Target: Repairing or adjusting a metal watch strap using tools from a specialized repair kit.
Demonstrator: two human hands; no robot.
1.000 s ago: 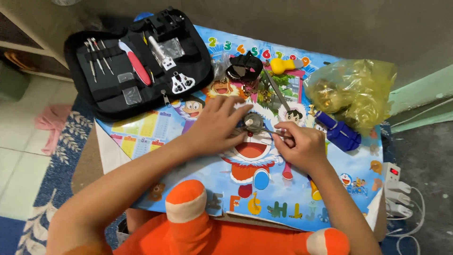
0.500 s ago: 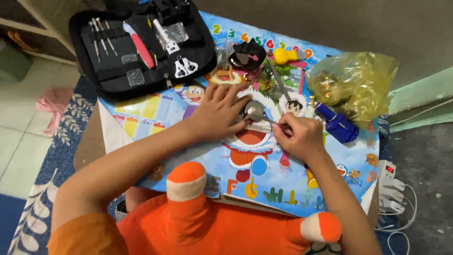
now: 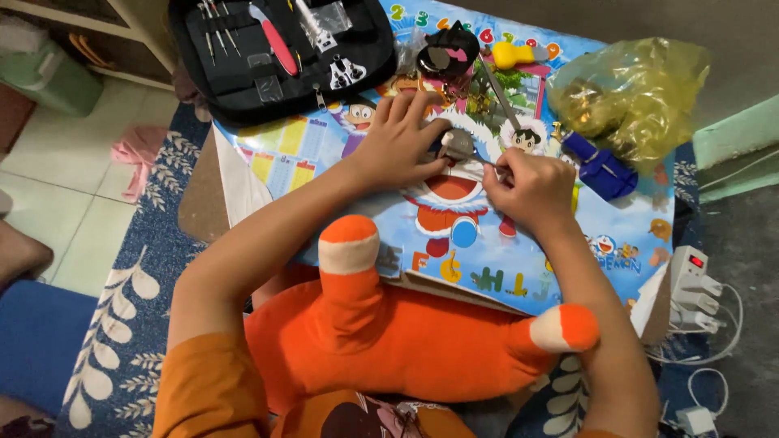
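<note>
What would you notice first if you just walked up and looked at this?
Probably the big orange plush toy lying across the person's lap at the near edge of the low table. Just beyond it, on the bright cartoon mat, the left hand steadies a small round metal piece while the right hand pokes at it with a thin tool. An open black tool case sits at the far left corner.

Orange short sleeve (image 3: 207,389), bare forearms (both), 2 hands

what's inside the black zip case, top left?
The open black case holds thin screwdriver-like tools, a red-handled tool, a clear bag and a small metal tool. Its top edge is out of frame.
</note>
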